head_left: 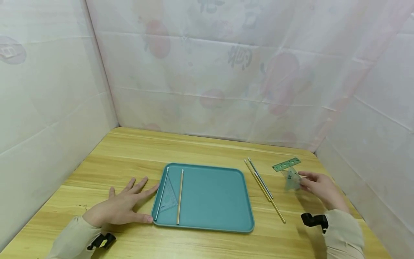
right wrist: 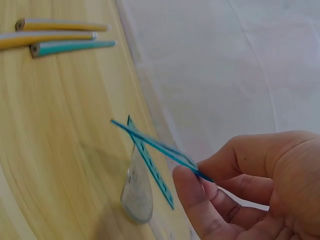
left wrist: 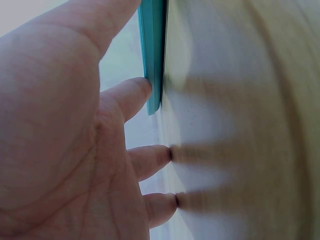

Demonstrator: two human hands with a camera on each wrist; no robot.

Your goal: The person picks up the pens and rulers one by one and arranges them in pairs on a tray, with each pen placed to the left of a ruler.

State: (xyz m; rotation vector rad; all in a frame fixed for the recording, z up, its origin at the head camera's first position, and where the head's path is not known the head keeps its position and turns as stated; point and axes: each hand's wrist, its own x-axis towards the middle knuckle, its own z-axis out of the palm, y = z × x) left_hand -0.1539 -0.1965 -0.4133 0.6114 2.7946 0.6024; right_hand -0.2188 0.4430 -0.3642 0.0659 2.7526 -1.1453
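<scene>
My left hand [head_left: 121,207] is spread at the left side of a teal tray [head_left: 215,230], its thumb and index fingertip against the rim and the other fingertips on the table. Between thumb and fingers, my right hand [head_left: 320,187] pinches a clear set square [right wrist: 162,148] by one edge, tilted above the table. Behind it lies a green stencil ruler [head_left: 286,164]. A clear, rounded protractor [right wrist: 137,192] shows beneath the set square in the right wrist view. Inside the tray are a dark pencil [head_left: 161,194], a clear set square [head_left: 169,199] and a tan pencil [head_left: 180,198].
Right of the tray, two yellow pencils [head_left: 277,211] and a green pencil [head_left: 261,180] lie close together at a slant. Pale printed cloth walls [head_left: 210,86] enclose the wooden table [head_left: 139,144] at the back and both sides.
</scene>
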